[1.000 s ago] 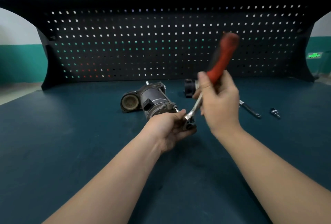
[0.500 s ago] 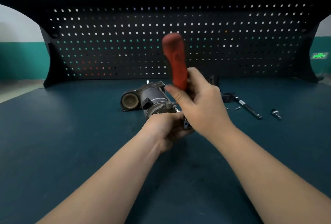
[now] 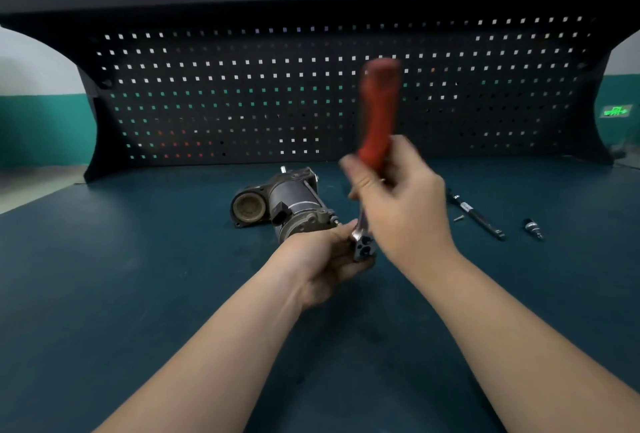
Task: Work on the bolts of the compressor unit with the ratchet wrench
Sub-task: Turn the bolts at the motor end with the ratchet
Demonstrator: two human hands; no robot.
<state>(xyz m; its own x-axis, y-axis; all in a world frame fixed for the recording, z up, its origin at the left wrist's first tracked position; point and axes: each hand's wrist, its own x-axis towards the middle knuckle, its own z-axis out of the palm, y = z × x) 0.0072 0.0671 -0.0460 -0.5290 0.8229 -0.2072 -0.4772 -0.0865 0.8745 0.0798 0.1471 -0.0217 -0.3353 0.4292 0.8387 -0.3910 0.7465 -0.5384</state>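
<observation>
Wrench handle [image 3: 377, 114] swung rightward, blurred | right hand [image 3: 398, 204] grips | compressor [image 3: 294, 204] grey

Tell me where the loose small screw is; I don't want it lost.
In the head view the small screw lies on the blue-green bench top, right of the right hand and just left of the long black rod.

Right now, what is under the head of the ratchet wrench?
The ratchet wrench head sits on the near end of the compressor unit, which the left hand grips. The right hand holds the red handle. The bolt itself is covered, so it cannot be seen.
</observation>
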